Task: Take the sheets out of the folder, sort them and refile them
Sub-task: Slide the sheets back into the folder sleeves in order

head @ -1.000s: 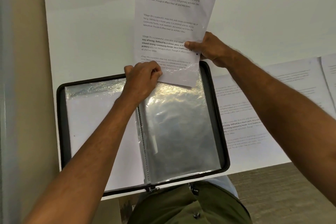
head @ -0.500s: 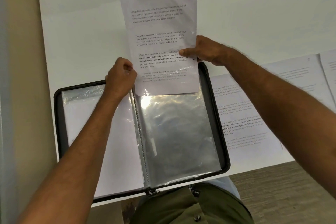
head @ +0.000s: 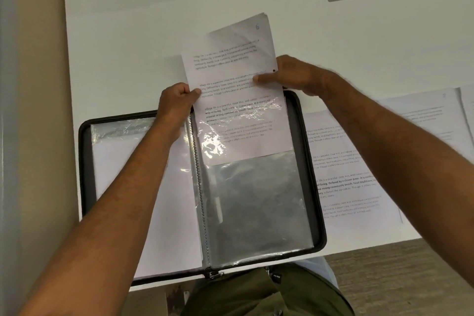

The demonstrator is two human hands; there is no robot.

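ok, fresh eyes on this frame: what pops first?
The printed sheet marked 6, pinched at its side edges by the left hand and right hand, lower half inside a clear sleeve of the open black folder. More sheets lie to its right.

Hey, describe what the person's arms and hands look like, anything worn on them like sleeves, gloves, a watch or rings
Both forearms are bare right down into the frame edges: no sleeves show. The left hand and the right hand wear no gloves, and no watch, bracelet or ring is visible on the sides facing the camera. The forearms have some hair. Lower down, olive-green clothing shows on the person's body.
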